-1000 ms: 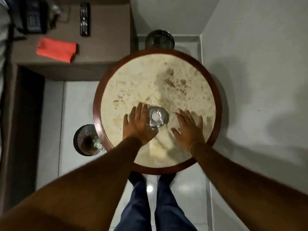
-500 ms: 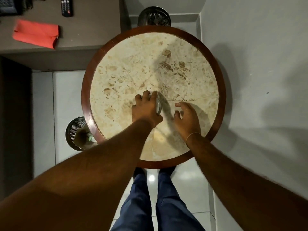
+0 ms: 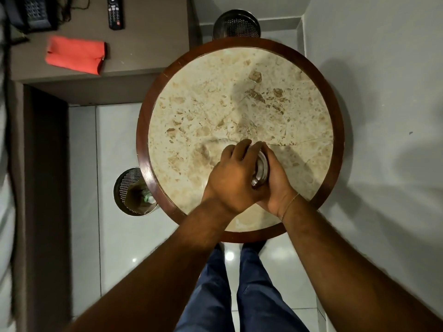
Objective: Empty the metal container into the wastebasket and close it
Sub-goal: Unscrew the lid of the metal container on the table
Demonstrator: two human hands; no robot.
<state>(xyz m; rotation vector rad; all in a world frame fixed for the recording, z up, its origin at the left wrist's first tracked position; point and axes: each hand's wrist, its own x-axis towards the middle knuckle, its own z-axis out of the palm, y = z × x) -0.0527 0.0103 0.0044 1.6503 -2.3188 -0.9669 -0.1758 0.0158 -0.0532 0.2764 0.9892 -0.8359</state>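
In the head view, the metal container [image 3: 261, 169] is clasped between both hands over the near part of the round marble-topped table [image 3: 239, 97]: the left hand [image 3: 233, 179] is wrapped over its left side with fingers curled around it, and the right hand [image 3: 278, 182] is cupped against its right side. A mesh wastebasket [image 3: 130, 190] with rubbish inside is seen on the tiled floor just left of the table, partly hidden under its rim, and a second mesh bin [image 3: 236, 23] is seen beyond the far edge.
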